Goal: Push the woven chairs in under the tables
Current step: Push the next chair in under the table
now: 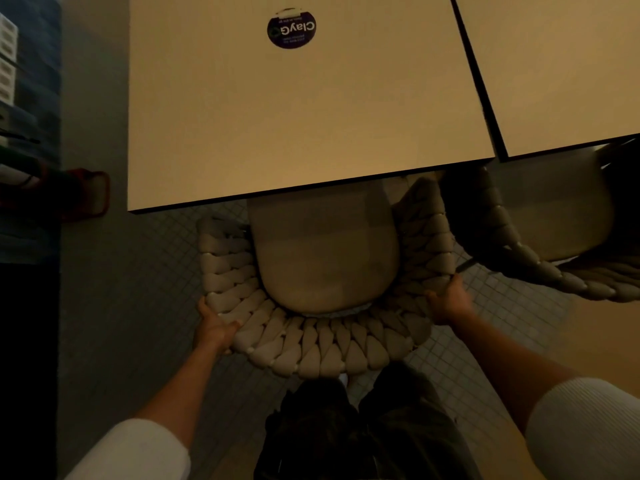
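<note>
Apparently left hand (214, 329) and right hand (448, 301) clasp the woven chair (311, 351) back.

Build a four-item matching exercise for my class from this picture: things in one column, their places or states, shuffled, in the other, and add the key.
Column A
1. left hand
2. round sticker
3. seat cushion
4. second woven chair

Column B
a. lies on top of the left table
b. far end hidden under the left table's near edge
c. grips the back rim of the near woven chair
d. stands to the right, partly under the right table

Pairs: 1-c, 2-a, 3-b, 4-d
</note>
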